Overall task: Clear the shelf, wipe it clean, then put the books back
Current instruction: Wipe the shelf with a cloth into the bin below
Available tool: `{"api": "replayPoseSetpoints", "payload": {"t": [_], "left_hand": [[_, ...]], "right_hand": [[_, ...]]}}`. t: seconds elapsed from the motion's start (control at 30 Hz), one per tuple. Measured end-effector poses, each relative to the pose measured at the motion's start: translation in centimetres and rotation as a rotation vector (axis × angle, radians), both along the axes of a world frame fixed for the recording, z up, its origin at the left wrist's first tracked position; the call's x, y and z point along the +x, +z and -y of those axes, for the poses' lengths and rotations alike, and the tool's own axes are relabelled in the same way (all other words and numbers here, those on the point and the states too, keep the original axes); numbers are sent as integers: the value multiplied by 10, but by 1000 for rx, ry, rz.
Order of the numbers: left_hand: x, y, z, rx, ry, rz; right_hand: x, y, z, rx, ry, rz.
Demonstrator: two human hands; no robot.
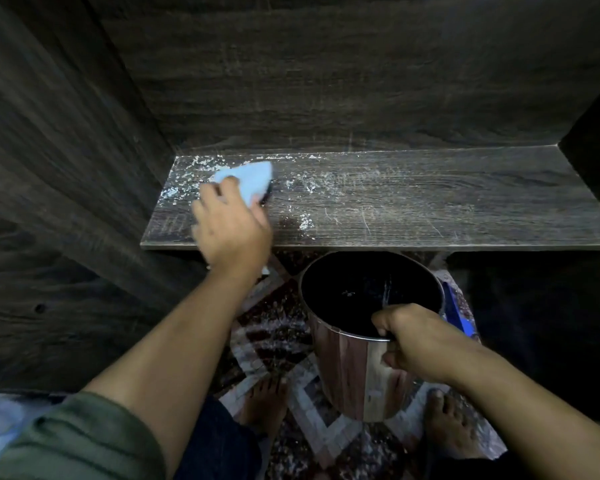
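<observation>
One dark wood-grain shelf point(430, 202) is spread across the middle of the frame, dusted with white specks point(305, 186) toward its left end. Below it, at lower centre, a shiny metal bin point(357, 372) is gripped at the rim by the right hand point(420, 344), fingers curled over the edge. At the shelf's left end a light-blue cloth point(248, 178) is pressed down by the left hand point(231, 226), fingers bent over it.

Cloth point(248, 180) half under L grip point(232, 230) — shelf point(430, 209) cropped.
</observation>
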State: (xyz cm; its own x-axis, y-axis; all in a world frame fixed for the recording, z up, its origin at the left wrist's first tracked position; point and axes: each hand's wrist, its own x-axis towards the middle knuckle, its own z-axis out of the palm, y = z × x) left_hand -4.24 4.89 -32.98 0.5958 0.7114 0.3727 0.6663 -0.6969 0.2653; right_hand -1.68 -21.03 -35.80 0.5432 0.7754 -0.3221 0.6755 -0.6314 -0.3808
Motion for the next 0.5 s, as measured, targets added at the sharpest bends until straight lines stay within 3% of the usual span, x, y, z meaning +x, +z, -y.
{"api": "replayPoseSetpoints", "payload": {"t": [0.13,0.3,0.5], "left_hand": [[-6,-4,-18,-132,140,-111],[-1,-16,24,-23,-250,-117],[22,-14,76,-214,-562,-23]], "right_hand": [[1,-2,2,-16,-7,4],[1,-1,5,-32,-10,2],[2,1,10,-60,-32,-38]]}}
